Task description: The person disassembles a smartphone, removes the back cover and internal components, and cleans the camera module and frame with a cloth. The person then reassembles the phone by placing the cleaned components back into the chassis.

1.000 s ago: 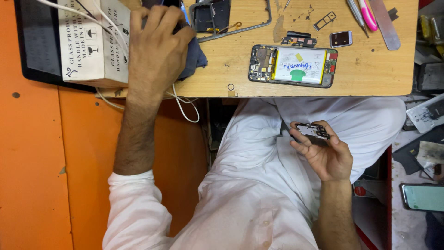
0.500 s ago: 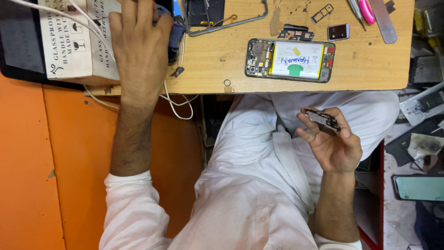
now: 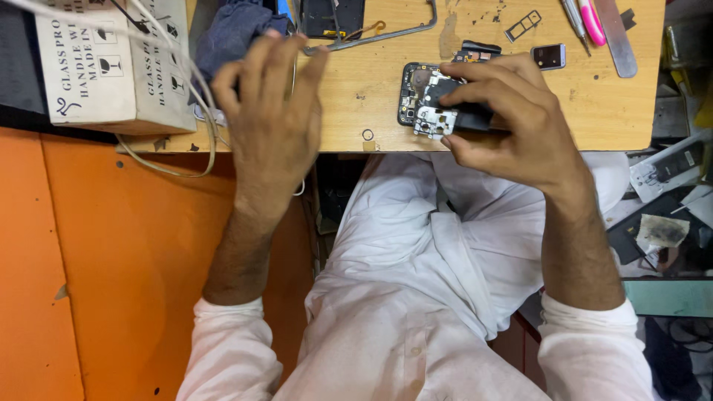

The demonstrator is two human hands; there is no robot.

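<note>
Near the front edge of the wooden tabletop (image 3: 356,89), an opened black phone with bare circuit boards (image 3: 427,100) is gripped by the right hand (image 3: 512,122); the left hand (image 3: 271,111) is spread wide, empty, beside a dark blue cloth (image 3: 230,33).

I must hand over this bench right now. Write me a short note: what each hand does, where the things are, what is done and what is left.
Left hand: open, empty, hovering over the bench edge beside the blue cloth and white cable.
Right hand: fingers resting on a small black part at the opened phone, which lies on the wooden bench.
Done: phone back is off, circuit boards exposed.
Left: the black part is not yet visibly seated; SIM tray, small camera part and tools lie loose.
</note>
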